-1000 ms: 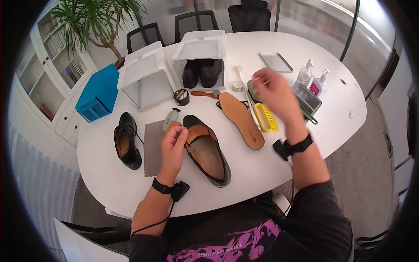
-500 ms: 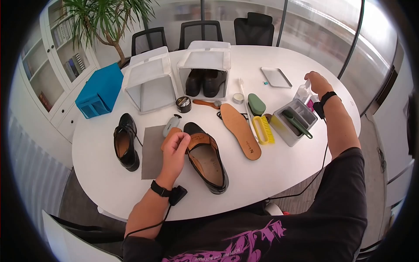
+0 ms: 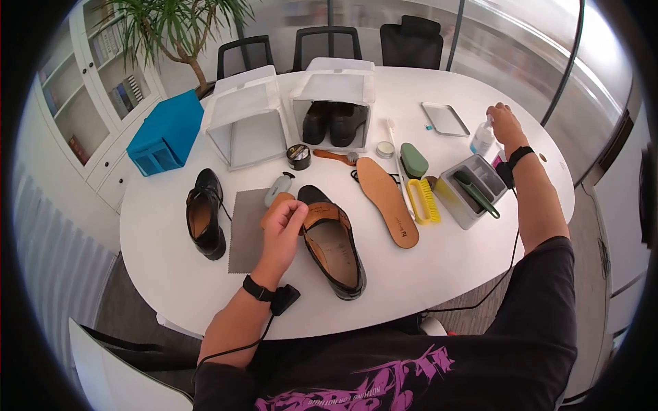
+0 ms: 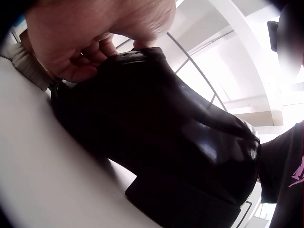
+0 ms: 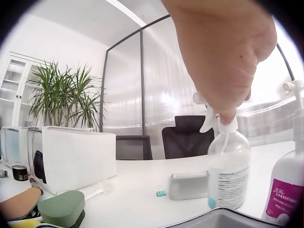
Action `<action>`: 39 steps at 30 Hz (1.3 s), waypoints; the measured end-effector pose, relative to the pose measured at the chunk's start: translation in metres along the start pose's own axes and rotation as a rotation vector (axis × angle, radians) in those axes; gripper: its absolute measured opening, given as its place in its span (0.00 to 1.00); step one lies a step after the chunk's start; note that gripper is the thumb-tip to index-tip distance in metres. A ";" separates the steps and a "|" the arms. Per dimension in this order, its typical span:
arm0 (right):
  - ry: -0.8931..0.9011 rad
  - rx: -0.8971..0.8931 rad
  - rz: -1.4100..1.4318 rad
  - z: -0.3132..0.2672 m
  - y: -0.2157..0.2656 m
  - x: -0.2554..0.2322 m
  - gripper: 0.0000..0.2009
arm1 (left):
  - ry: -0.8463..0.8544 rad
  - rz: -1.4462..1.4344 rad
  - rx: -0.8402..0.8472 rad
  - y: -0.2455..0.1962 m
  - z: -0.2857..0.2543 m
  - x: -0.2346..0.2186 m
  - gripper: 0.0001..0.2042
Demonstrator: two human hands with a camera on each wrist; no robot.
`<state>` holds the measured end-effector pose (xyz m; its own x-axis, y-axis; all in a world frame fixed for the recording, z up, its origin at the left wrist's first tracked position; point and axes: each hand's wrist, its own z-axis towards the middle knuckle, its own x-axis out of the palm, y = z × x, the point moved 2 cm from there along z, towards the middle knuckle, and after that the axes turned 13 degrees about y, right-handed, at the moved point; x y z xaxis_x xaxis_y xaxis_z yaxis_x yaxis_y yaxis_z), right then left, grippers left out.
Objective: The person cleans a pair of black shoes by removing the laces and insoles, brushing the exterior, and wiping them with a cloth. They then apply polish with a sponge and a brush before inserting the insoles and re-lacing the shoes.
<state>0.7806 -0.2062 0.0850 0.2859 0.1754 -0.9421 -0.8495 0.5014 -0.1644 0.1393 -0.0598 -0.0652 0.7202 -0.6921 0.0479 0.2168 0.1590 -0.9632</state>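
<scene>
My left hand pinches the upper edge of a black loafer with a tan lining; the left wrist view shows the loafer's glossy side up close. Partly hidden beside that hand is a brown block, with greyish bristles showing in the left wrist view. At the right side of the table my right hand grips the white trigger head of a clear spray bottle from above. The bottle stands upright, its printed label facing the right wrist camera.
Around the loafer are another black shoe, a grey cloth, a tan insole and a yellow brush. A grey caddy and a pump bottle stand near the right hand. Two shoe boxes sit farther back.
My right hand has moved from above the brushes out to the spray bottle and taken hold of its head. My left hand has stayed at the loafer.
</scene>
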 end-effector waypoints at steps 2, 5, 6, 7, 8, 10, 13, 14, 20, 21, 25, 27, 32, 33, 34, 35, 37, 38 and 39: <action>0.067 0.050 -0.009 0.002 -0.002 0.006 0.16 | 0.014 -0.013 -0.020 0.002 0.000 -0.001 0.09; 0.080 0.063 0.003 0.001 -0.004 0.011 0.21 | 0.022 -0.012 -0.016 0.000 0.001 0.000 0.09; 0.091 0.082 0.021 -0.001 -0.003 0.012 0.23 | 0.018 -0.014 -0.018 0.001 0.000 0.000 0.09; 0.092 0.079 0.021 -0.002 -0.003 0.012 0.23 | 0.022 -0.008 -0.005 0.001 0.000 0.000 0.09; 0.104 0.089 0.044 -0.003 -0.003 0.011 0.26 | 0.027 -0.002 0.009 0.001 0.001 -0.001 0.09; 0.114 0.096 0.068 -0.002 -0.002 0.008 0.30 | 0.026 -0.002 -0.002 -0.002 0.000 0.000 0.09; 0.140 0.107 0.096 0.001 0.001 0.003 0.33 | 0.026 0.006 -0.013 -0.003 -0.001 0.001 0.09; 0.146 0.114 0.097 0.001 0.003 0.001 0.34 | 0.025 0.014 -0.010 -0.003 -0.001 0.001 0.10; 0.171 0.119 0.100 -0.002 0.029 -0.019 0.33 | 0.023 0.018 -0.020 -0.003 -0.002 0.000 0.10; 0.139 0.079 0.085 -0.002 0.036 -0.024 0.32 | 0.020 0.018 -0.021 -0.004 -0.002 0.001 0.10; 0.020 -0.094 0.201 -0.012 0.077 -0.038 0.28 | 0.018 0.030 -0.002 -0.001 -0.001 0.000 0.10; 0.090 -0.097 0.245 -0.030 0.125 -0.061 0.26 | 0.016 0.035 0.009 0.000 -0.001 0.001 0.10; 0.286 -0.174 0.613 -0.074 0.222 -0.047 0.19 | 0.020 0.019 0.003 0.002 -0.001 0.000 0.10; 0.334 -0.173 0.645 -0.086 0.243 -0.044 0.20 | 0.019 0.021 0.003 0.003 0.000 0.000 0.10; 0.382 -0.175 0.678 -0.096 0.261 -0.040 0.21 | 0.021 0.024 0.013 0.003 0.000 0.000 0.10; 0.384 -0.178 0.681 -0.103 0.273 -0.028 0.21 | 0.023 0.027 0.022 0.003 -0.001 0.001 0.10; 0.377 -0.171 0.640 -0.112 0.297 -0.005 0.27 | 0.025 0.025 0.011 0.002 -0.002 0.000 0.10; 0.378 -0.174 0.646 -0.116 0.307 0.000 0.27 | 0.031 0.018 0.000 0.002 -0.002 -0.001 0.10; 0.364 -0.137 0.596 -0.121 0.317 0.001 0.30 | 0.029 0.023 -0.005 0.001 -0.002 -0.001 0.10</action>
<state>0.4584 -0.1496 -0.0036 -0.3905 0.0804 -0.9171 -0.8700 0.2934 0.3962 0.1378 -0.0607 -0.0671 0.7053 -0.7086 0.0177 0.1969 0.1718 -0.9653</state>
